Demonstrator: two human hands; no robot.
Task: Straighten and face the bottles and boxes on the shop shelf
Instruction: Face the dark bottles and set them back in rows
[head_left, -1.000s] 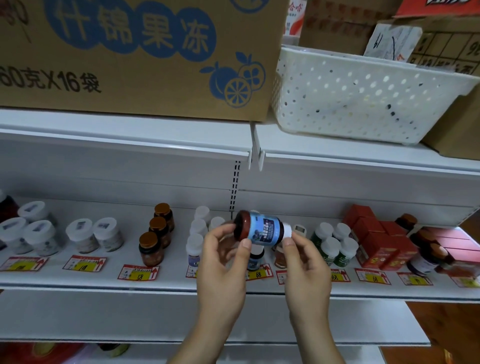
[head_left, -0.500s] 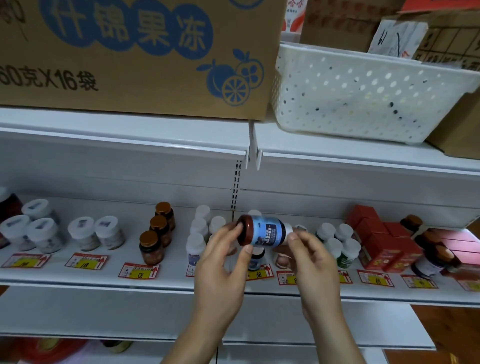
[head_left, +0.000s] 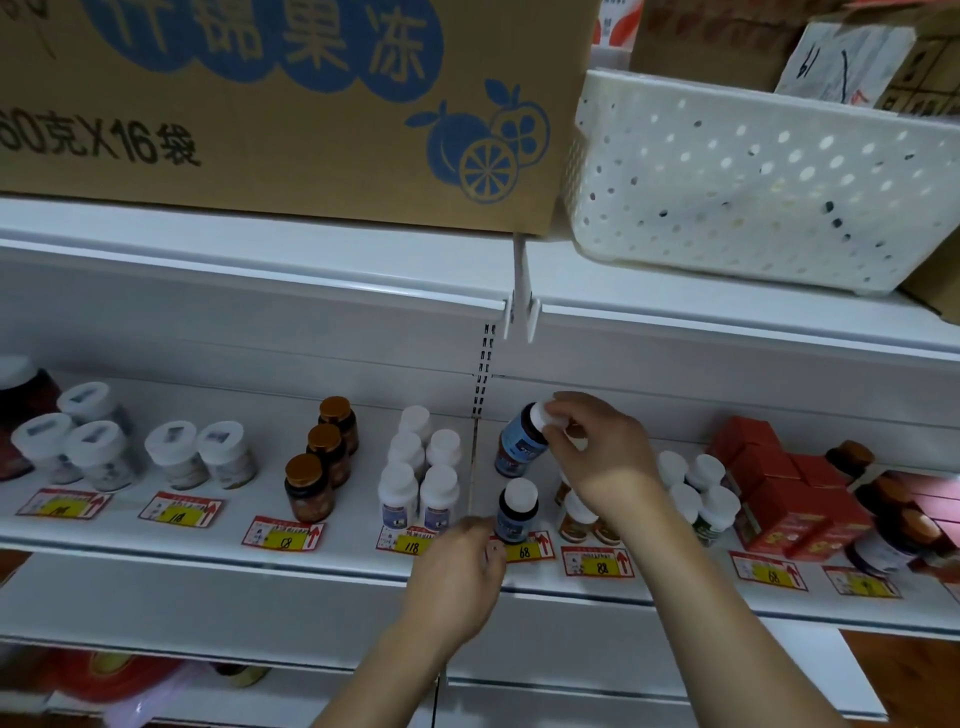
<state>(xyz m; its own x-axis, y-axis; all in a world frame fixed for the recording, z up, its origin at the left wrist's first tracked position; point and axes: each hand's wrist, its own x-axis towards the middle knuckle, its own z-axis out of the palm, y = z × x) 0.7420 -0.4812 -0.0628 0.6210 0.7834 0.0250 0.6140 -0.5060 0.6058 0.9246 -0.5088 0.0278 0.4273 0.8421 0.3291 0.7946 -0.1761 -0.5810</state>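
A dark blue-labelled pill bottle w/ white cap (head_left: 522, 439) is pinched at the cap by the right hand (head_left: 597, 457), tilted, at 12 o'clock of its twin bottle (head_left: 516, 512) on the white metal shelf (head_left: 156, 540). The left hand (head_left: 457, 566) is seen at the shelf edge, fingers curled; whether anything is held can't be told. Most rows look faced; this bottle isn't set upright yet, and the red cardboard boxes (head_left: 779, 488) at 3 o'clock look untidy.

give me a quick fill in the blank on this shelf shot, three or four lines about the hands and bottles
1. The right hand grips the blue-label bottle by its ____ cap.
2. The price tag in front of the small dark bottle reads ____.
3. The three amber bottles have ____ caps.
4. On the top shelf, the white basket sits to the ____ of the cardboard box.

Missing words: white; 68; brown; right
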